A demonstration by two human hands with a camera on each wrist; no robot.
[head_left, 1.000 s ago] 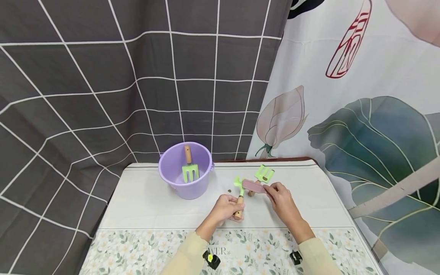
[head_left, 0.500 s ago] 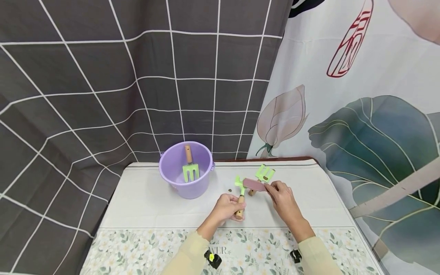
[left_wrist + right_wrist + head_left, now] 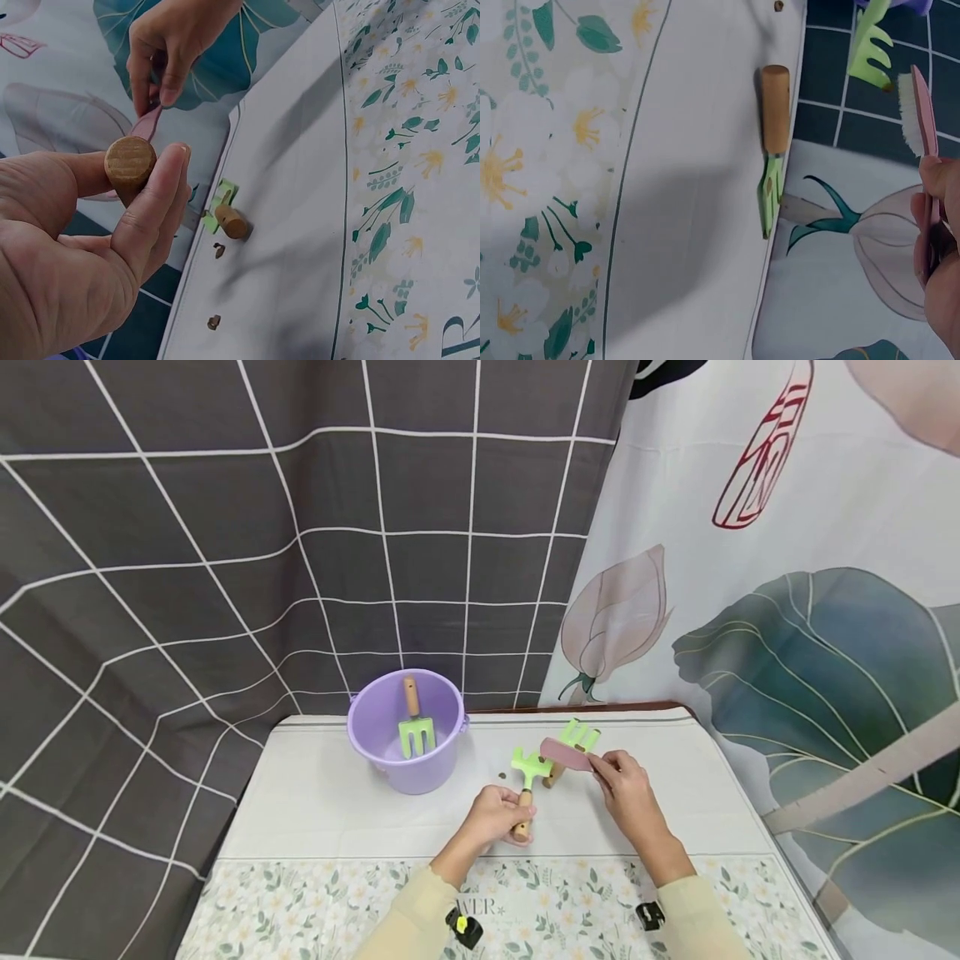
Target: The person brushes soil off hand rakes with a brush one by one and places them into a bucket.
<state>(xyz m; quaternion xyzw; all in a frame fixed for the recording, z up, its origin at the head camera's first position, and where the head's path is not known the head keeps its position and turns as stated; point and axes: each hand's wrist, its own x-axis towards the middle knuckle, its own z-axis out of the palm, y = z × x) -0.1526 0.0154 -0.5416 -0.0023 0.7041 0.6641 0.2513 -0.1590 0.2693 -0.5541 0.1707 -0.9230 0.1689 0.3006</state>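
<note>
My left hand (image 3: 497, 814) grips the wooden handle of a small garden rake (image 3: 531, 766), its light green head pointing away from me. In the left wrist view the handle's butt end (image 3: 130, 163) shows between thumb and fingers. My right hand (image 3: 628, 795) pinches the handle of a pink brush (image 3: 564, 754). White bristles (image 3: 909, 116) face the rake head in the right wrist view, with a gap between them. A green garden fork (image 3: 581, 733) lies behind the brush, its wooden handle (image 3: 775, 109) partly covered in the head view.
A purple bucket (image 3: 420, 781) stands left of my hands, with another green garden fork (image 3: 416, 735) inside. Small brown crumbs (image 3: 214, 322) lie on the white tablecloth (image 3: 315, 802). Curtains hang behind the table's far edge.
The brush and my right hand have shifted right, off the rake head. The rake head has turned so more of its prongs show. My left hand stays nearly in place.
</note>
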